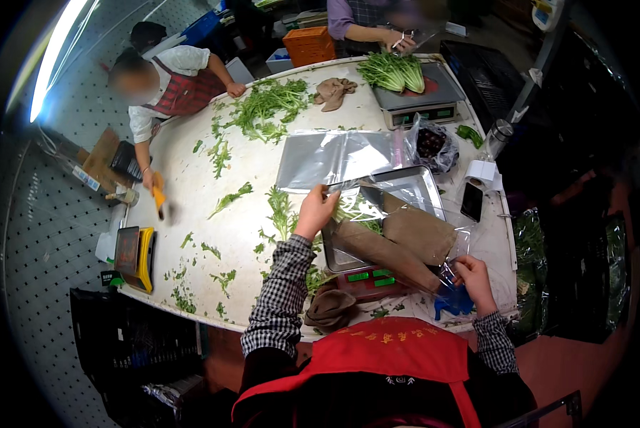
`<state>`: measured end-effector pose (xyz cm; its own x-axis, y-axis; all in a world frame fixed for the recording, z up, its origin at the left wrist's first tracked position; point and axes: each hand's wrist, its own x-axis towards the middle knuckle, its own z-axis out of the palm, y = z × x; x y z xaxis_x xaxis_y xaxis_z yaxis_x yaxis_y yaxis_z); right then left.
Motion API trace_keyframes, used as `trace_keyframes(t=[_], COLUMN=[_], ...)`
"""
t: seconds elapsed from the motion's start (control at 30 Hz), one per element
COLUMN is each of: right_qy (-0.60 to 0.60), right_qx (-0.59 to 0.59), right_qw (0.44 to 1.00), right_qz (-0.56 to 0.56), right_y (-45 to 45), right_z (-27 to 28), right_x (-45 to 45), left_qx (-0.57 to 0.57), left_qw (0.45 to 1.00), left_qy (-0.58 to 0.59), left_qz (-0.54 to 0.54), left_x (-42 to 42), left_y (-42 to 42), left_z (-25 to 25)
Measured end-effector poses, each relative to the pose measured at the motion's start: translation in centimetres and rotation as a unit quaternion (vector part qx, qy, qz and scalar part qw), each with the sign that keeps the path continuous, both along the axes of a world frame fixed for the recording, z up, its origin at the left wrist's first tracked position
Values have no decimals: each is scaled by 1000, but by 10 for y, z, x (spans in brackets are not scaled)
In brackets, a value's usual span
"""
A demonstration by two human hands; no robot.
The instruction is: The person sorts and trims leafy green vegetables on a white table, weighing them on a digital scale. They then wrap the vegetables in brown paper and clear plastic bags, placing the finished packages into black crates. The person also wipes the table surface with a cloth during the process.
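My left hand (315, 211) pinches one end of a clear plastic bag (461, 235). At the bag's opposite end, my right hand (472, 278) grips the film, near a blue plastic item (453, 302). Through the film show a long brown roll (387, 254) and a flat brown piece (419, 227). I cannot tell their material, or whether they lie inside the bag or beneath it. Below is a metal tray (340, 260) on a red digital scale (365, 283) with lit green displays. Some leafy greens (360, 214) show under the film.
A stack of clear bags (330, 158) lies beyond the tray. Brown cloth (330, 307) sits near me; a phone (472, 201) is at right. Leaf scraps (226, 281) dot the white table (191, 187). One co-worker (180, 85) holds a yellow tool (159, 195); another (370, 32) stands behind bundled greens (392, 72).
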<state>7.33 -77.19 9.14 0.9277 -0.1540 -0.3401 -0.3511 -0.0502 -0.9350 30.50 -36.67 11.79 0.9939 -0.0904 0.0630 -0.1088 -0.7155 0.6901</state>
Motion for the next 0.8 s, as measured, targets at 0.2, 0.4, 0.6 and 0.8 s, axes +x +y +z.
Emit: trace_keyframes(t=[0.2, 0.4, 0.6, 0.8], right_qy=[6, -32, -123, -101], right_qx=[-72, -148, 129, 173], right_qw=[997, 988, 977, 966], right_qz=[42, 22, -117, -161], right_y=[8, 12, -2, -20], right_z=[-28, -51, -66, -96], right_x=[7, 24, 27, 33], left_qx=[-162, -189, -177, -229], left_qw=[952, 910, 927, 891], left_qy=[253, 329, 274, 375], left_qz=[-67, -165, -185, -112], left_x=[4, -10, -25, -40], left_y=[-1, 2, -13, -24], left_z=[12, 29, 19, 15])
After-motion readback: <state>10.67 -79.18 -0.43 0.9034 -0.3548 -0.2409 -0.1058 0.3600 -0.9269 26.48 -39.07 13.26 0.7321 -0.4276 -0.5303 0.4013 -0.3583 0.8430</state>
